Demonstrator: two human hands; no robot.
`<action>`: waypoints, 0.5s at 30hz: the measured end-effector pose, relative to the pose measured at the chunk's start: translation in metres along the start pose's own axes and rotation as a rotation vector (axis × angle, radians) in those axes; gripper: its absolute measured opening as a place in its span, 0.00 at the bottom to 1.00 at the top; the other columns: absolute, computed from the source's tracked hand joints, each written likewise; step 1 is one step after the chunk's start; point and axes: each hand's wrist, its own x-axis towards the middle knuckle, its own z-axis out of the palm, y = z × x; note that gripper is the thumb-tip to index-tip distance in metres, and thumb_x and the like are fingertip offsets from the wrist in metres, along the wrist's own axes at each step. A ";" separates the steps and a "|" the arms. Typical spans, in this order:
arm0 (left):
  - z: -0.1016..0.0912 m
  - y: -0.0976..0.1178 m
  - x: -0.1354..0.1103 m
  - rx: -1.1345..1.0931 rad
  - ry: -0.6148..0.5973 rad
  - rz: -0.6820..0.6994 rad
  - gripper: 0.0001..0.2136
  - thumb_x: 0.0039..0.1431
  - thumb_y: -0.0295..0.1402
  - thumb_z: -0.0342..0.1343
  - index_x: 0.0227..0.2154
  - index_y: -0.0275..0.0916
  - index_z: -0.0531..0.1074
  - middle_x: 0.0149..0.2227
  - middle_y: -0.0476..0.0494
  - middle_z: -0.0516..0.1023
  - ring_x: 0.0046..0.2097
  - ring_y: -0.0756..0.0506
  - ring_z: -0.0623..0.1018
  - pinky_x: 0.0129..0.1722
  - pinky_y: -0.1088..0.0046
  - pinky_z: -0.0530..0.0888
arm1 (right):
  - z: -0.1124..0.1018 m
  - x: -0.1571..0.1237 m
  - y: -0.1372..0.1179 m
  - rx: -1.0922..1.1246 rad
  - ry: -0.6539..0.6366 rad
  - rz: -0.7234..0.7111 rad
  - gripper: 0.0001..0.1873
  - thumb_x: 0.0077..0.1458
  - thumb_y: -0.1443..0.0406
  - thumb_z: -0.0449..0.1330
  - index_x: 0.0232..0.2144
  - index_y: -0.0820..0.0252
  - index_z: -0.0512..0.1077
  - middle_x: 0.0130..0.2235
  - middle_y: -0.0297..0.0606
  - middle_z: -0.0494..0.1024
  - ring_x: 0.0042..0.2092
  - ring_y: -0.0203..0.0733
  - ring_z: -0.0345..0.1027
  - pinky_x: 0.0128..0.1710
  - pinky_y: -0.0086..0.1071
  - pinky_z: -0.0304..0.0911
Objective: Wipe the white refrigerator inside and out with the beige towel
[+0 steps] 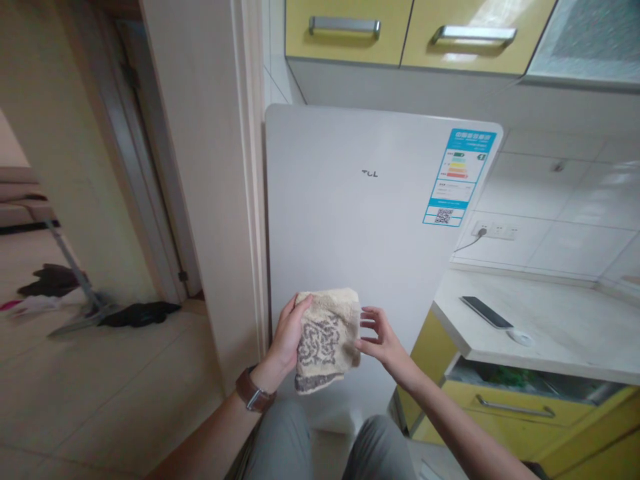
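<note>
My left hand (287, 333) grips a folded beige towel (327, 337) with a grey woven pattern, holding it up in front of a white fridge door (360, 220). A brown-strapped watch sits on that wrist. My right hand (377, 332) is just right of the towel, fingers spread and slightly curled, its fingertips at the cloth's right edge. I cannot tell whether they touch it. My knees in grey trousers show at the bottom.
The fridge carries a blue energy label (460, 177). A pale countertop (560, 327) at right holds a dark phone (486, 312) and a small white object (520, 338). Yellow drawers lie below, yellow cabinets (420, 30) above. A doorway at left shows dark clothes (140, 313) on the floor.
</note>
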 end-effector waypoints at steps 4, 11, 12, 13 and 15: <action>0.006 0.004 -0.008 0.033 -0.098 -0.080 0.19 0.47 0.44 0.73 0.35 0.38 0.76 0.35 0.47 0.83 0.40 0.42 0.83 0.42 0.71 0.77 | 0.008 -0.002 -0.009 0.168 -0.101 0.040 0.46 0.42 0.53 0.79 0.60 0.49 0.64 0.61 0.43 0.74 0.61 0.52 0.69 0.58 0.44 0.68; -0.003 -0.005 0.008 0.161 -0.095 -0.057 0.19 0.48 0.46 0.70 0.35 0.38 0.76 0.36 0.46 0.80 0.39 0.43 0.80 0.41 0.71 0.75 | 0.022 -0.005 -0.018 0.361 -0.049 0.095 0.24 0.51 0.55 0.72 0.48 0.55 0.77 0.47 0.39 0.82 0.48 0.50 0.76 0.49 0.39 0.71; -0.005 -0.008 0.012 0.208 -0.051 -0.006 0.19 0.49 0.46 0.70 0.37 0.38 0.75 0.38 0.45 0.80 0.41 0.43 0.80 0.43 0.71 0.74 | 0.023 -0.003 -0.020 0.340 -0.004 0.087 0.23 0.51 0.56 0.72 0.48 0.55 0.77 0.47 0.39 0.82 0.48 0.50 0.76 0.48 0.38 0.71; -0.007 -0.010 0.014 0.264 0.003 0.058 0.20 0.50 0.46 0.69 0.39 0.39 0.75 0.41 0.43 0.80 0.44 0.42 0.79 0.46 0.70 0.74 | 0.024 -0.001 -0.021 0.310 0.046 0.077 0.21 0.52 0.56 0.71 0.47 0.55 0.77 0.47 0.38 0.82 0.47 0.50 0.75 0.46 0.38 0.70; -0.008 -0.013 0.013 0.365 0.073 0.169 0.21 0.52 0.46 0.69 0.43 0.39 0.74 0.48 0.39 0.78 0.53 0.40 0.77 0.55 0.65 0.72 | 0.026 0.005 -0.026 0.236 0.149 0.044 0.18 0.51 0.55 0.70 0.43 0.55 0.76 0.43 0.38 0.81 0.45 0.50 0.74 0.44 0.38 0.70</action>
